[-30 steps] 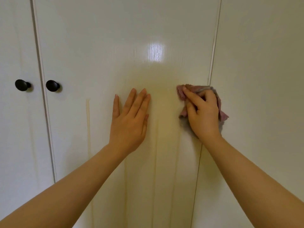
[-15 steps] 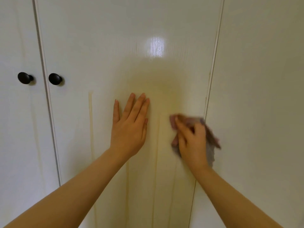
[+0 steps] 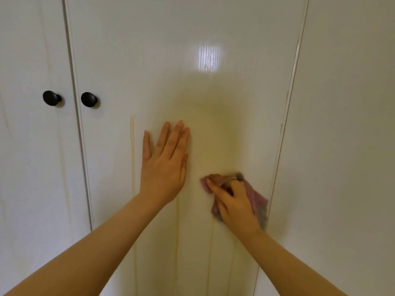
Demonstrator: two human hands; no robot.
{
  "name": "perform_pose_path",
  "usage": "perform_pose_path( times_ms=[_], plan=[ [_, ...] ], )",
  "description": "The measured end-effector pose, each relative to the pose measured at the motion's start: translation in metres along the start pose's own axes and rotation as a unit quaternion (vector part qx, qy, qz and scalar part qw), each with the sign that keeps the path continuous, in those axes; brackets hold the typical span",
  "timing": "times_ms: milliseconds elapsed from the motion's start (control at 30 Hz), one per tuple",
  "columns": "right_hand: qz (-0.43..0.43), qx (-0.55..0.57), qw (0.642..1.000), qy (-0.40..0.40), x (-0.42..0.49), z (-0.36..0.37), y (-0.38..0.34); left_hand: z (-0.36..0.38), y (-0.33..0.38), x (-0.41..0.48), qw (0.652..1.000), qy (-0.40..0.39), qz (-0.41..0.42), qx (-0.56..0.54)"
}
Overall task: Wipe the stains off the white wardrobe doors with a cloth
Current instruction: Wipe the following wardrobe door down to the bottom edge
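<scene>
While the left hand (image 3: 164,169) braces the door (image 3: 149,60) with straight fingers (image 3: 174,138), the right hand (image 3: 235,207), fingers clamped on the cloth (image 3: 257,196), should press firmly down each streak (image 3: 133,146).

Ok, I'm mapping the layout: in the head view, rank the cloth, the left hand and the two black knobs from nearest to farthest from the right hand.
1. cloth, gripped in the right hand itself.
2. left hand, flat on the door, just left.
3. right knob, higher up, farther left.
4. left knob, farthest left.
</scene>
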State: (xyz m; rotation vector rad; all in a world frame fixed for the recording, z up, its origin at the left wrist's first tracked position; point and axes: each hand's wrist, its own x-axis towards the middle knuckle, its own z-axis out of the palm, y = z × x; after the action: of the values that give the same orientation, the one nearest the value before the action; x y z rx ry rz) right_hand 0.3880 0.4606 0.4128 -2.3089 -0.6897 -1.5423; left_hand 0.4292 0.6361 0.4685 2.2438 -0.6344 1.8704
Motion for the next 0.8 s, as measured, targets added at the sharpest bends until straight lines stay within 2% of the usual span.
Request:
perform_pose_path(
  times_ms=[33,100,200,267,333,433,500,567,667,700,733,800],
  plan=[
    [-0.014,0.018,1.0,0.001,0.006,-0.001,-0.001,-0.001,-0.004,-0.001,1.0,-0.001,-0.006,0.002],
    [-0.022,0.028,0.998,0.056,0.049,-0.009,-0.002,-0.004,-0.01,0.001,1.0,0.002,-0.011,0.007],
    [0.064,0.014,0.986,0.151,0.104,-0.019,0.0,-0.004,-0.01,0.003,1.0,0.005,-0.021,0.0],
    [0.048,-0.01,0.99,0.135,0.085,-0.014,-0.002,-0.005,-0.009,0.001,1.0,0.004,-0.024,-0.003],
    [-0.003,-0.023,0.997,0.069,0.038,0.0,-0.006,-0.006,-0.013,-0.004,1.0,-0.005,-0.022,0.0],
    [-0.017,0.018,1.0,0.003,0.024,0.008,-0.014,-0.009,-0.023,-0.008,0.999,-0.016,-0.032,0.012],
    [-0.017,0.042,0.999,0.026,0.067,0.005,-0.023,-0.009,-0.027,-0.006,0.999,-0.008,-0.044,0.024],
    [0.01,0.057,0.995,0.085,0.12,-0.002,-0.032,-0.01,-0.027,-0.006,0.998,0.005,-0.054,0.033],
    [0.022,0.03,0.989,0.144,0.142,0.001,-0.034,-0.012,-0.031,-0.011,0.998,0.004,-0.053,0.035],
    [-0.002,0.01,0.993,0.116,0.13,0.005,-0.034,-0.014,-0.035,-0.015,0.998,-0.01,-0.057,0.035],
    [-0.028,-0.006,0.998,0.055,0.113,0.007,-0.036,-0.016,-0.04,-0.018,0.997,-0.017,-0.057,0.039],
    [-0.069,0.002,0.989,-0.131,0.079,0.006,-0.04,-0.019,-0.054,-0.023,0.997,-0.008,-0.051,0.055]
  ],
)
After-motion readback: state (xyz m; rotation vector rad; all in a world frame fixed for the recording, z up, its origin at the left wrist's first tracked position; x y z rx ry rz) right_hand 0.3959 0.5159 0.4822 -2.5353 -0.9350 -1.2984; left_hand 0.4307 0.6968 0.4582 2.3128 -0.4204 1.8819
